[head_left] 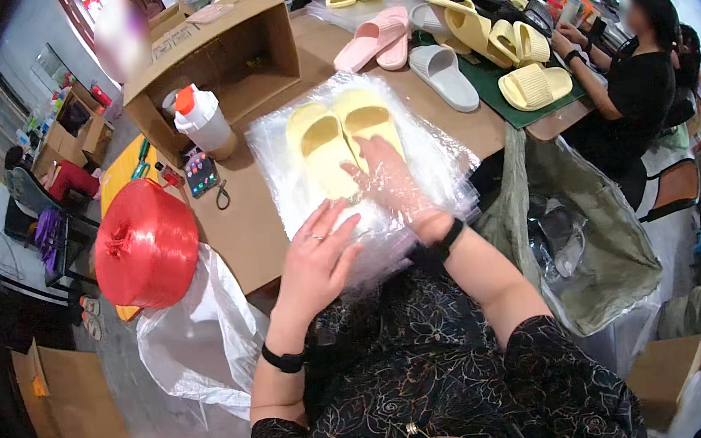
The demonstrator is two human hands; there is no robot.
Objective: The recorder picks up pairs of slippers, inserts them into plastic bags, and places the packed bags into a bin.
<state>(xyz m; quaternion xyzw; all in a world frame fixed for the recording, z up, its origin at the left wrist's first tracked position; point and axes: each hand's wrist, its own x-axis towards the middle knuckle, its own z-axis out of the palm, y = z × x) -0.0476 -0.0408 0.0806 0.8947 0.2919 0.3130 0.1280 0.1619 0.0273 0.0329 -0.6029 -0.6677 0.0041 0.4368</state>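
A pair of pale yellow slippers (318, 149) lies side by side within a clear plastic bag (283, 194), toes pointing away from me. My right hand (389, 182) reaches through the bag's near end, seen hazily through the film. Its fingers are stretched out and apart, resting over the heel part of the right slipper. At the near left edge of the bag is my left hand (318, 253), open, fingers spread near the plastic and holding nothing. More clear bags appear to be stacked underneath.
An open cardboard box (216, 61), white bottle (203, 123) and phone (201, 174) stand left, beside a red twine roll (146, 242). Loose slippers, pink (373, 39), grey (444, 77) and yellow (534, 87), lie beyond. A green sack (582, 279) hangs at right; a co-worker (650, 81) sits there.
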